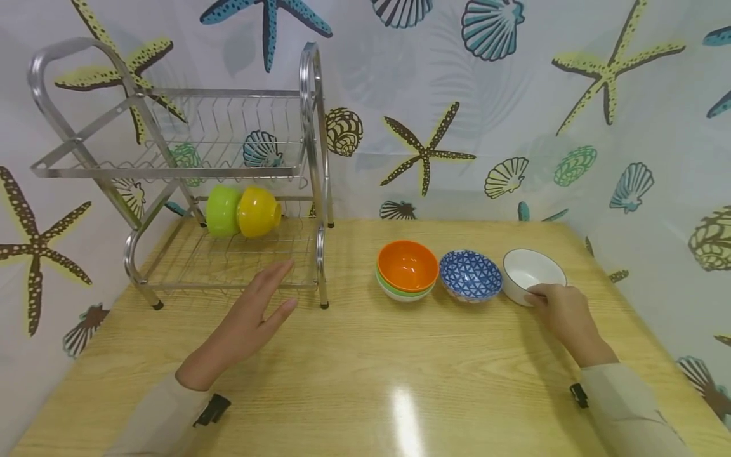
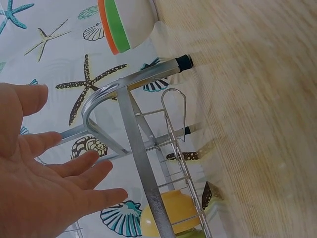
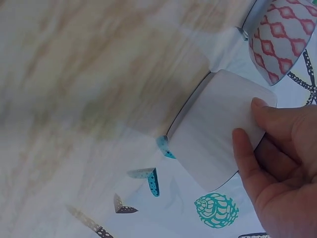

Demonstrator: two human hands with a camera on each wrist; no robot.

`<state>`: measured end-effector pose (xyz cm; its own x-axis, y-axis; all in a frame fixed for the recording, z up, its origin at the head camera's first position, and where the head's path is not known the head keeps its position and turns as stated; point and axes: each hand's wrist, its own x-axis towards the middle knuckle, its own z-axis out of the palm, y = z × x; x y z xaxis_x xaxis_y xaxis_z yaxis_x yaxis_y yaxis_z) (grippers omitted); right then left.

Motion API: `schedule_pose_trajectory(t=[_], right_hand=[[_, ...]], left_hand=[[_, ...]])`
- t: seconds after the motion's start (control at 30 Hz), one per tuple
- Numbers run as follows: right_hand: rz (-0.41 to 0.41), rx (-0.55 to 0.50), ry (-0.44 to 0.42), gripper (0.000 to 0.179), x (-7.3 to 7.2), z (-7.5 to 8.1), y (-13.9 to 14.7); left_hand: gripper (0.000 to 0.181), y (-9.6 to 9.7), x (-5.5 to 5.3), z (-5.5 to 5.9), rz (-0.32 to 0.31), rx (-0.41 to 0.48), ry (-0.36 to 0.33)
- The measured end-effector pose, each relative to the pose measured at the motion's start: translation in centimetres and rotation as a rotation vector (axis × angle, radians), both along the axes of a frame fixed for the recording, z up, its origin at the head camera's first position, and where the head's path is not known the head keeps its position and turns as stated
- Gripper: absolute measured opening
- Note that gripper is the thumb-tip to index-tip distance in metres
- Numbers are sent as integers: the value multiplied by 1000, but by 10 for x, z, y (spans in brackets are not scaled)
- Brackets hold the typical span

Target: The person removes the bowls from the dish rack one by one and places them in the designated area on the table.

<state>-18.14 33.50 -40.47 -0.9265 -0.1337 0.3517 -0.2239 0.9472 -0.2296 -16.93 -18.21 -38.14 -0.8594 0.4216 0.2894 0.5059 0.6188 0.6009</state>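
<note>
On the right of the table, my right hand [image 1: 562, 311] grips the near side of a white bowl [image 1: 520, 289] at its dark rim. In the right wrist view, thumb and index finger lie against the outer wall of the white bowl [image 3: 218, 129]. My left hand [image 1: 251, 320] is held out in front of the dish rack [image 1: 228, 287], fingers extended and thumb apart, holding nothing. Left of the white bowl sits a blue-and-white patterned bowl [image 1: 469, 276]; its outside [image 3: 282, 42] has a red pattern. Beside that, an orange bowl [image 1: 407, 266] tops a stack with green and white ones.
The two-tier metal rack stands at the back left. On its lower tier, a green bowl [image 1: 221, 211] and a yellow bowl [image 1: 258, 212] rest on their sides. A sheet printed with starfish and shells [image 1: 354, 76] hangs behind the wooden table [image 1: 342, 374].
</note>
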Motion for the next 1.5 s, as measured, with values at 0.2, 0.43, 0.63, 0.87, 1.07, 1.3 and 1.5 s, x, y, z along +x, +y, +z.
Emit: schedule_pose_trajectory(t=[0.2,0.43,0.63,0.87,1.07,1.3,1.5], right_hand=[[4,-9,-60,18,1,3,-2],[-15,-11,-57,28,14,6,-13],[40,-34,27,34,27,8,-29],[135,8,78,49,44,7,-50],[200,-10,55,55,57,4,-67],[273,-35,-6,57,67,6,-82],[326,-31,-11,59,72,8,-92]], left_hand=[[61,0,-1,-2,2,-3,3],[62,-2,-1,-2,-5,0,2],[58,-1,-1,0,-2,1,-3],[55,0,-4,2,20,13,-2],[54,-1,-7,6,54,15,9],[53,1,-15,11,68,111,-35],[52,-2,-24,18,87,209,-80]])
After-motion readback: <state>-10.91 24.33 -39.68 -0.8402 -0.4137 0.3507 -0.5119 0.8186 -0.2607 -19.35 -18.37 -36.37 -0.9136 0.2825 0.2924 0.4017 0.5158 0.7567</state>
